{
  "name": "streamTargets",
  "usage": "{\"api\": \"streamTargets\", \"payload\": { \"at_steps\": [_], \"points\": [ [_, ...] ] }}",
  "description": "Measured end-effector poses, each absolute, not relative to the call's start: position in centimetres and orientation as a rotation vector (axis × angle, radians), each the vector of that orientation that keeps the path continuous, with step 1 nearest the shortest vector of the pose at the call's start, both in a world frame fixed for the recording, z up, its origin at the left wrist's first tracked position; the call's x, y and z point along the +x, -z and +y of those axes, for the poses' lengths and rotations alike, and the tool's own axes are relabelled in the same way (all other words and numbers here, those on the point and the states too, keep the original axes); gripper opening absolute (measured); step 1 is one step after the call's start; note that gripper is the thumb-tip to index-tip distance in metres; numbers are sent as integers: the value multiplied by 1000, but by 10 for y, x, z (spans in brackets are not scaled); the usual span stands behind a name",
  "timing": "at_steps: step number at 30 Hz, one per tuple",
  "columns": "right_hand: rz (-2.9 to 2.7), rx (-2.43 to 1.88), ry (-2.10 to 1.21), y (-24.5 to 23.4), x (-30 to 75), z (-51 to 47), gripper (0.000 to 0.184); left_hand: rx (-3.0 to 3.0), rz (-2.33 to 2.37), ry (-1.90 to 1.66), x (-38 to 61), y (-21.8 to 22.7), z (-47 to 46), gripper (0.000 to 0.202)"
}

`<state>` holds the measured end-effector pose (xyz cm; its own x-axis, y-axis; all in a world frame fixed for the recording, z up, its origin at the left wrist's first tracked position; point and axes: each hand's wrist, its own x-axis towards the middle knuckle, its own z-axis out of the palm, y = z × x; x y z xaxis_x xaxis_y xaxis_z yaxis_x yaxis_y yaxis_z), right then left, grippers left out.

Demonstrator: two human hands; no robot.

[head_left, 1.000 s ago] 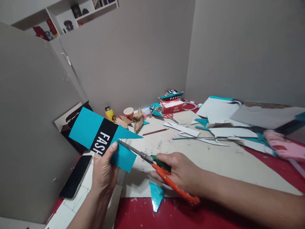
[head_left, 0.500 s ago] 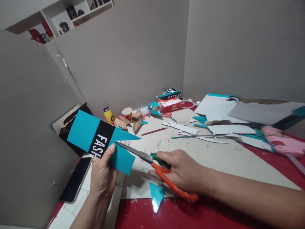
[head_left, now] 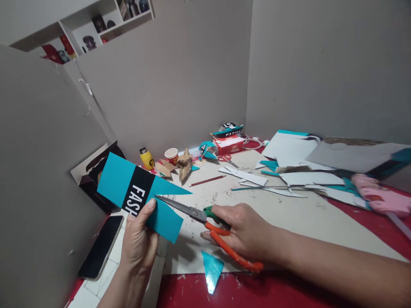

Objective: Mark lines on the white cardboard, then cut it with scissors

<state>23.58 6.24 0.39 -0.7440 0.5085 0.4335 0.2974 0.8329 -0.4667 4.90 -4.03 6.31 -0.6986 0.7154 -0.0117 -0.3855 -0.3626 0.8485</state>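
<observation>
My left hand [head_left: 141,237] pinches a teal piece of card [head_left: 117,177] with a black band lettered "FASH". A wedge-shaped notch is cut into the card's right side, leaving a pointed strip above it. My right hand [head_left: 239,226] is closed around scissors [head_left: 192,212] with one green and one orange handle. The blades look closed, or nearly so, and their tip touches the card at the inner end of the notch, close to my left thumb. Below the scissors, a shiny teal triangular offcut [head_left: 212,270] lies at the board's front edge.
A smartphone [head_left: 101,248] lies at left, beside a dark box [head_left: 93,179]. Further back are a yellow bottle [head_left: 147,159], a paper cup [head_left: 171,156], a pencil [head_left: 207,181] and a red box [head_left: 228,145]. White card strips [head_left: 308,176] and a pink glue gun [head_left: 379,196] occupy the right.
Everything sits slightly lower in view, as the camera has tilted a little. The card and scissors keep nearly the same position relative to each other.
</observation>
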Motion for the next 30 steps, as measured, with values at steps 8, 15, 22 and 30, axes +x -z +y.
{"api": "streamTargets", "payload": {
  "at_steps": [8,15,22,30],
  "points": [
    [-2482,-656,-494,-10,235,60,37,405,1188,-2071,48,-63,-40,45],
    [-2488,-661,-431,-9,236,61,41,330,1136,-2053,48,-63,-39,46],
    [-2450,-544,-459,0,234,60,44,269,1105,-2038,51,-65,-37,33],
    [-2396,-483,-566,2,232,59,44,284,1078,-2003,50,-64,-37,21]
  ]
}}
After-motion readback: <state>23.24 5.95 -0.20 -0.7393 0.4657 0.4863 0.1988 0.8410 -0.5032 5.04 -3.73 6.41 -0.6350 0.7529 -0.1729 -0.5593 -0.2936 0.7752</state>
